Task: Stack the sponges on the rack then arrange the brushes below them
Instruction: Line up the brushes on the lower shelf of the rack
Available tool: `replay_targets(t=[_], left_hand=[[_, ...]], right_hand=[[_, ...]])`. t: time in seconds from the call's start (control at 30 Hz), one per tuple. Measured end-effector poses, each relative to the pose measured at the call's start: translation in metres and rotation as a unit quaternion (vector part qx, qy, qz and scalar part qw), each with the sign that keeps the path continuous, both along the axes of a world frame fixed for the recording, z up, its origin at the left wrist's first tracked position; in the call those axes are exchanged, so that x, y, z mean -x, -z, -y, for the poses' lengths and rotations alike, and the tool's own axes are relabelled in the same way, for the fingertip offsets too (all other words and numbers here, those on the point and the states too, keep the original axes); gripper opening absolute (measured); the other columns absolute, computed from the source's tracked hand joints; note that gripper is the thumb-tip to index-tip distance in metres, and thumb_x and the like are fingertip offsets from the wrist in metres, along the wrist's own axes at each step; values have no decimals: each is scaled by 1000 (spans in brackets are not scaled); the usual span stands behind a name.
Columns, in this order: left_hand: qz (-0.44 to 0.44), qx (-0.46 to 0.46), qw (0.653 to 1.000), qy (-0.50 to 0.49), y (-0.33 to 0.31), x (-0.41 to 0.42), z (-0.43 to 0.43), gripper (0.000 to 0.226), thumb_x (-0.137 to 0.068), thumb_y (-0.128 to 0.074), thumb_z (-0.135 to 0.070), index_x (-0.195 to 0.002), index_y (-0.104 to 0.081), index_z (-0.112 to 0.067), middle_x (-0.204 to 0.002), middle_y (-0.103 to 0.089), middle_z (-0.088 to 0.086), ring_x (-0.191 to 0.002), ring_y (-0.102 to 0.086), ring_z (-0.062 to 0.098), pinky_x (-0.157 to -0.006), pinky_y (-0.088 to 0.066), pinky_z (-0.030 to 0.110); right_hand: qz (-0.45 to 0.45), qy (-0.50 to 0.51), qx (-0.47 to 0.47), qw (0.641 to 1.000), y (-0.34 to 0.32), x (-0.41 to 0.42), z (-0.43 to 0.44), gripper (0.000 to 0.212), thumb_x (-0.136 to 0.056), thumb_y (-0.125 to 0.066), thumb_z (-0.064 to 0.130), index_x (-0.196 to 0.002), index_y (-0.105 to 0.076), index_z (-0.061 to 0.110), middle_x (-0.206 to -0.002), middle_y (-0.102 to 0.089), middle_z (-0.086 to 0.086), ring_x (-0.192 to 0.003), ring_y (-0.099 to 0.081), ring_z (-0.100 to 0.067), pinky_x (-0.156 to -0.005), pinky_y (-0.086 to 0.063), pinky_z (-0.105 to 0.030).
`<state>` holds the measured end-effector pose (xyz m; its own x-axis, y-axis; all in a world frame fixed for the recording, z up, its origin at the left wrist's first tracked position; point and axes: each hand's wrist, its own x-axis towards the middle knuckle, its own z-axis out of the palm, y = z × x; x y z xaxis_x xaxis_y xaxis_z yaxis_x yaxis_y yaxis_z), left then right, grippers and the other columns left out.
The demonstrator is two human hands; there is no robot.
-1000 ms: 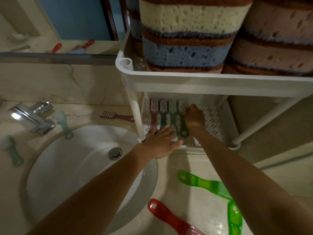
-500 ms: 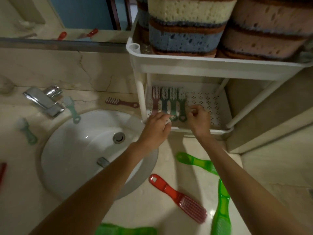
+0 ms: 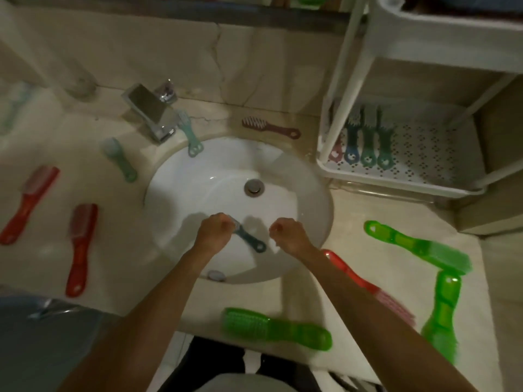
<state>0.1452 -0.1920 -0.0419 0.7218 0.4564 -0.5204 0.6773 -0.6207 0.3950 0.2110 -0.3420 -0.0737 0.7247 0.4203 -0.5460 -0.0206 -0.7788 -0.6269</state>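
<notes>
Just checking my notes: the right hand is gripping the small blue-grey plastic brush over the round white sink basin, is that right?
Not quite: the left hand grips the small blue-grey plastic brush over the round white sink basin; the right hand is curled and empty. The head view shows it.
</notes>
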Motion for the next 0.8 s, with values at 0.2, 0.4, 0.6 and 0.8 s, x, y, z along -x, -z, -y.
replay_targets(t=[0.2, 0.4, 0.6, 0.8], left_hand=[[-32, 22, 999, 19, 27, 3, -37, 31, -94, -40, -14, -109, -62, 3, -118, -62, 22, -109, -57, 36, -87, -44, 35], [-35, 58, 998, 5, 48, 5, -67, 29, -92, -42, -16, -105, -62, 0, -115, -64, 18, -106, -58, 34, -85, -44, 33], [-17, 76, 997, -5, 50, 10, -90, 29, -93, -41, -15, -107, -62, 0, -115, -64, 19, -107, -57, 34, -90, -44, 36], [89, 96, 986, -99, 32, 13, -120, 23, -91, -44, -10, -99, -64, -2, -106, -66, 19, -100, -62, 35, -92, -49, 42]], right_hand=[[-37, -61, 120, 990, 50, 25, -54, 33, -91, -49, 13, -122, -52, 0, -121, -56, -19, -108, -58, -32, -87, -47, -32], [-24, -41, 154, 987, 73, 35, -86, 37, -94, -45, 9, -129, -40, 3, -128, -39, -16, -111, -53, -32, -95, -46, -35], [-36, -23, 189, 981, 68, 38, -91, 34, -86, -58, 10, -118, -47, 2, -120, -56, -16, -110, -57, -30, -88, -49, -34], [12, 16, 121, 992, 24, 32, -112, 18, -86, -58, 15, -95, -45, 8, -103, -63, -16, -83, -55, -25, -66, -40, -29]])
